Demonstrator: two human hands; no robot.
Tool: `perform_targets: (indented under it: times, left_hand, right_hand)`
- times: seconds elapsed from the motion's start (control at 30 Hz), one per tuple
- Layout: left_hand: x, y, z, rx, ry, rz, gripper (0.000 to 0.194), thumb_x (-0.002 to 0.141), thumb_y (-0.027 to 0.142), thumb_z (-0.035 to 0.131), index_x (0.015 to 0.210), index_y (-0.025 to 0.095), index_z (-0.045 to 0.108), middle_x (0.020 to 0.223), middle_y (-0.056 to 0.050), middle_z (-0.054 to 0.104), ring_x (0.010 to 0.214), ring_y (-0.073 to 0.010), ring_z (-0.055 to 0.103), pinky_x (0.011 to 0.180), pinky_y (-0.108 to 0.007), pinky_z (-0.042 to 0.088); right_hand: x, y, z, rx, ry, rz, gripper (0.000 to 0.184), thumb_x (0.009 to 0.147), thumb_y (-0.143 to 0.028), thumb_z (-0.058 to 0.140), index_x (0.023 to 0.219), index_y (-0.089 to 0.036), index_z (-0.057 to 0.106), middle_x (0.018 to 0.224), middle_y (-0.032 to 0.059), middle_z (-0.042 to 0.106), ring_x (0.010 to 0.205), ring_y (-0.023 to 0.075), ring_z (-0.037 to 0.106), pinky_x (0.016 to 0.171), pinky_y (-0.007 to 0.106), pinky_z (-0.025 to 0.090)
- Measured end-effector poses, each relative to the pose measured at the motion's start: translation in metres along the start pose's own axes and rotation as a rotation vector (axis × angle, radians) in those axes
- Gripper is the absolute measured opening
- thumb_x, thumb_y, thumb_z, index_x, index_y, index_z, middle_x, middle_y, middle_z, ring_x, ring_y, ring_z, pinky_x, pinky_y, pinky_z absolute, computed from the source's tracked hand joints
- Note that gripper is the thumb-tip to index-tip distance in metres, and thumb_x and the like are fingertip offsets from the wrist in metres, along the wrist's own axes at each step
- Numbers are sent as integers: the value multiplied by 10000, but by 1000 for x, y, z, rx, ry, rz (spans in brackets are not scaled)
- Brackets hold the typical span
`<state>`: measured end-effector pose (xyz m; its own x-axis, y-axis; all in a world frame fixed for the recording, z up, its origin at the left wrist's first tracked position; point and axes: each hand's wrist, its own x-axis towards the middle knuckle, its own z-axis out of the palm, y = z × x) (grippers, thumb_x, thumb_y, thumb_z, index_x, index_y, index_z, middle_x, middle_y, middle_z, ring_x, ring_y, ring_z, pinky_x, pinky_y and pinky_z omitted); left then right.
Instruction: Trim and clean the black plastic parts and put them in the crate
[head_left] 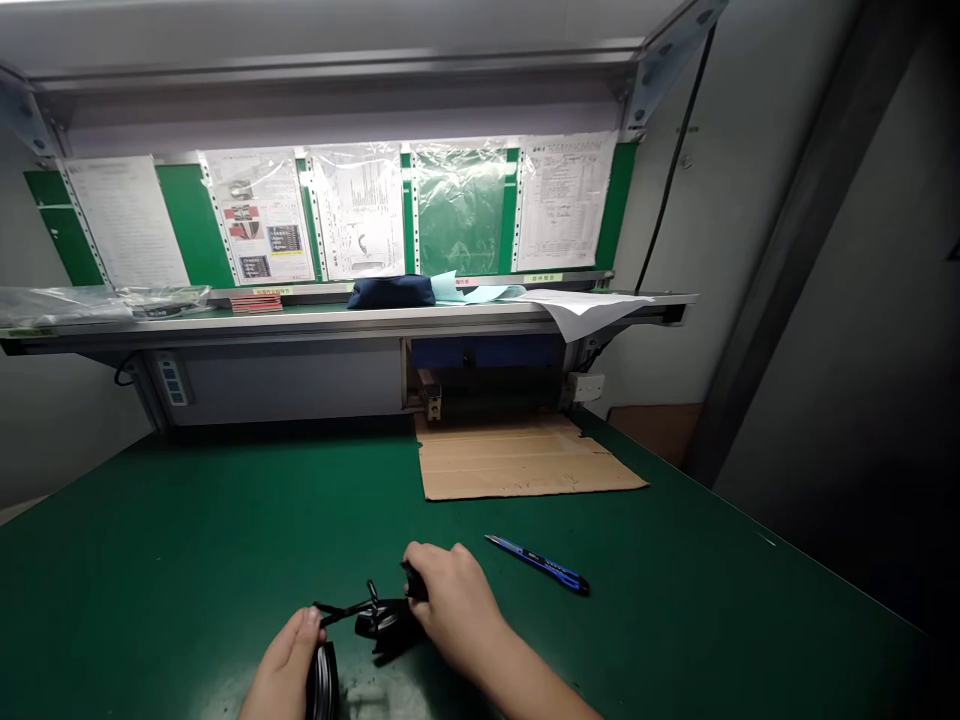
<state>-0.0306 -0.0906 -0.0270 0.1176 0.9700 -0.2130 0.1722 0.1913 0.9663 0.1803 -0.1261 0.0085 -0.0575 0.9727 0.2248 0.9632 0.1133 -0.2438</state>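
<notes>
Low in the view, my left hand (285, 662) is closed with thumb and fingers pinching a thin black cable (349, 608), beside a looped black bundle (322, 685) that runs off the bottom edge. To its right, my right hand (459, 610) is wrapped around a black end piece of the same cable, whose exact kind its fingers hide. Between the hands hangs a dark bunched part of the cable (386, 622), with a short strand sticking up. A blue utility knife (538, 564) lies on the green table, just right of my right hand.
Farther back on the green table (262, 500) lies a flat cardboard sheet (525, 465). Above it, a shelf (315, 322) carries a dark blue pouch (391, 291), papers (589, 310) and plastic bags (67, 305). A power strip (174, 380) is mounted below the shelf.
</notes>
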Motion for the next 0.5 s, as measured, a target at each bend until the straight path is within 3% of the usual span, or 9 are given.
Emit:
perform_targets:
  times: [0.07, 0.17, 0.23, 0.37, 0.43, 0.5]
  left_hand:
    - [-1, -6, 5, -173, -18, -49, 462, 689, 644, 656, 774, 202, 553, 777, -56, 636, 834, -253, 616, 735, -325, 488]
    - [-4, -12, 12, -403, -156, 12, 488, 659, 637, 699, 789, 194, 542, 735, -37, 644, 770, -227, 631, 736, -328, 497]
    - [-3, -14, 14, -437, -194, 21, 500, 659, 615, 719, 843, 190, 533, 710, -27, 640, 740, -211, 630, 752, -333, 485]
    - [0, -10, 10, -304, -164, 43, 676, 624, 601, 757, 1092, 170, 528, 861, -84, 683, 852, -231, 633, 846, -350, 434]
    - [-1, -5, 8, -291, -144, 53, 672, 635, 634, 725, 1085, 159, 575, 982, -128, 681, 918, -245, 628, 865, -352, 428]
    - [-5, 0, 10, -434, -158, 67, 613, 681, 666, 662, 1009, 150, 620, 1037, -153, 675, 951, -263, 631, 869, -367, 443]
  right_hand:
    - [-3, -11, 1, 107, 27, 11, 217, 856, -237, 686, 1011, -233, 534, 946, -20, 626, 801, 168, 594, 658, 223, 388]
    - [-9, -27, 12, 115, -66, -103, 482, 744, -344, 832, 1113, -251, 536, 977, -15, 627, 811, 210, 612, 663, 257, 418]
    - [-12, -32, 21, -51, -101, -175, 534, 706, -280, 848, 1136, -202, 541, 944, 28, 627, 761, 253, 616, 658, 309, 421]
    - [-16, -28, 35, -263, 37, -353, 398, 732, -92, 688, 1096, -166, 544, 880, 65, 617, 686, 242, 608, 652, 326, 399]
    - [-17, -25, 37, -213, 102, -450, 387, 703, -58, 627, 1058, -186, 540, 849, 46, 616, 683, 228, 605, 640, 308, 382]
    - [-18, -25, 37, -62, 98, -467, 454, 671, -54, 593, 1084, -225, 519, 897, 17, 623, 742, 218, 611, 664, 286, 384]
